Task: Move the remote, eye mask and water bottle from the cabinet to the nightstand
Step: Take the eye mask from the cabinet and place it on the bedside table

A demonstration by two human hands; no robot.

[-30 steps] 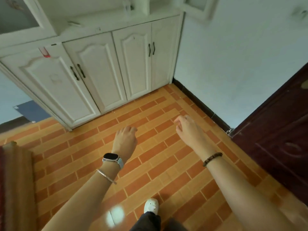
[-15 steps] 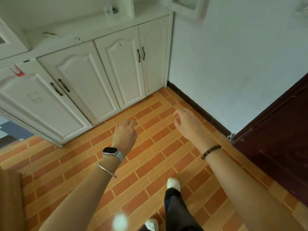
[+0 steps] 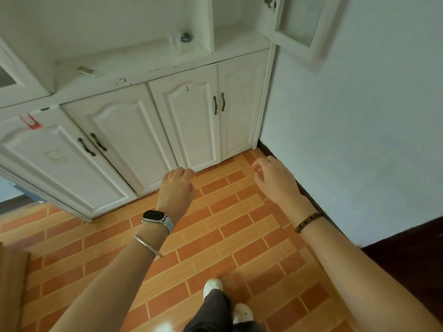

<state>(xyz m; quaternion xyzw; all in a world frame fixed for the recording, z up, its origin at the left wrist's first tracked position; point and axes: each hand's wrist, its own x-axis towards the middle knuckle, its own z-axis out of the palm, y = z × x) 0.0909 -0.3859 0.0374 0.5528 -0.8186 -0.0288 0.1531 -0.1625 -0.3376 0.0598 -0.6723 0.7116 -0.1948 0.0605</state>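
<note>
A white cabinet (image 3: 134, 75) stands ahead with an open shelf ledge above its closed lower doors. A small flat pale object that may be the remote (image 3: 85, 70) lies on the ledge at the left. Further back, beside a divider, stands a clear water bottle (image 3: 178, 40). I see no eye mask. My left hand (image 3: 176, 188), with a watch on its wrist, hovers in front of the lower doors, fingers loosely curled and holding nothing. My right hand (image 3: 273, 179) is level with it near the wall corner, fingers apart and empty. Both hands are well below the ledge.
A pale wall (image 3: 359, 128) runs along the right, with a dark wooden door (image 3: 412, 264) at the lower right. An upper cabinet door (image 3: 299, 27) hangs open above the ledge. The floor is orange brick-pattern tile (image 3: 227, 236). A brown furniture edge (image 3: 12, 283) sits far left.
I have stepped closer to the cabinet, and its ledge now shows more fully. Both hands have risen toward the lower doors, still empty.
</note>
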